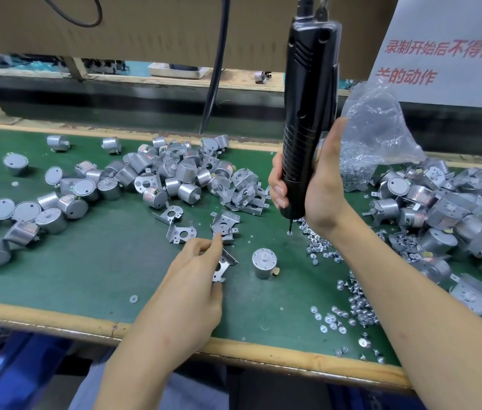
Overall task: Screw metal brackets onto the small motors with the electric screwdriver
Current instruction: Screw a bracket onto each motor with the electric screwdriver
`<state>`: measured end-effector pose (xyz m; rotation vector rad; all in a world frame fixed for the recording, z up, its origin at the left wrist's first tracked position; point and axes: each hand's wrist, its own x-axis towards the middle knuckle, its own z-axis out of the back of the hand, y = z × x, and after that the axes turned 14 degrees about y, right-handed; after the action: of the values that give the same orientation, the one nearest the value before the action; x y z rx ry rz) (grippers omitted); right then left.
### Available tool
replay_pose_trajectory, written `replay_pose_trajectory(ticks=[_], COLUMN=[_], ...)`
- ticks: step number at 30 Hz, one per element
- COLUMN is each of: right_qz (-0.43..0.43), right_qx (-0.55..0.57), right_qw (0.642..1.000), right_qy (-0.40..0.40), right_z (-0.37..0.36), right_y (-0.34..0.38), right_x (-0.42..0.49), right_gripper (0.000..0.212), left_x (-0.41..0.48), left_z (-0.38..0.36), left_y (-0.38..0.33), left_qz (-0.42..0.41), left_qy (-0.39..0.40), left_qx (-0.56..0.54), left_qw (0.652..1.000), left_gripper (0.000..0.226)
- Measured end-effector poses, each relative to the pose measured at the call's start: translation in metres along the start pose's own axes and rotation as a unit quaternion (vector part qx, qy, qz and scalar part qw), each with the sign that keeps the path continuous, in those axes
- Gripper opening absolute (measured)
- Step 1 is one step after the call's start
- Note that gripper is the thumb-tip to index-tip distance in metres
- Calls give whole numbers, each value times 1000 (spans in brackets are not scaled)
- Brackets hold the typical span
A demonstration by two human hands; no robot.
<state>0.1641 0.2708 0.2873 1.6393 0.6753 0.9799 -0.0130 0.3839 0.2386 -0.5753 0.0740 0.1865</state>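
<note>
Gathering the parts for one assembly, I am working both hands at once. My left hand (192, 288) is pinching a bent metal bracket (225, 265) between thumb and fingertips, just above the green mat (109, 270). The bracket is just beside a lone small motor (264, 261) that is standing upright, shaft up, near the front middle of the bench.

My right hand (319, 187) is wrapping around the lower barrel of the black electric screwdriver (305, 113), whose cable is running up out of view. I am pressing its bit down onto a single screw (289, 232) lying on the mat at the edge of the scattered screws (352, 303).

I am judging this to be the pickup step: bracket in one hand, screw being caught on the bit, nothing fastened yet on this motor. Next I am needing to seat the bracket over the motor's face so that its holes are lining up with the motor's. Then I am holding both steady with my left hand and bringing the bit straight down. Whether the screw is actually clinging to the bit I cannot tell.

More motors (174, 173) and spare brackets (180, 232) are lying well apart to the left.
</note>
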Motion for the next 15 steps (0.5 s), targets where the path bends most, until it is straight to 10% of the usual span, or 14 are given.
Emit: replay_pose_trajectory(ticks=[15], right_qz=[4], right_qx=[15], right_qw=[1000], right_qy=[6], right_z=[-4], right_y=[5], right_x=[0], right_gripper=[81], left_x=[5], left_z=[-2], left_y=[-14], left_qz=[-77], left_qy=[-151], left_qx=[-24], left_qw=[985], left_gripper=[47])
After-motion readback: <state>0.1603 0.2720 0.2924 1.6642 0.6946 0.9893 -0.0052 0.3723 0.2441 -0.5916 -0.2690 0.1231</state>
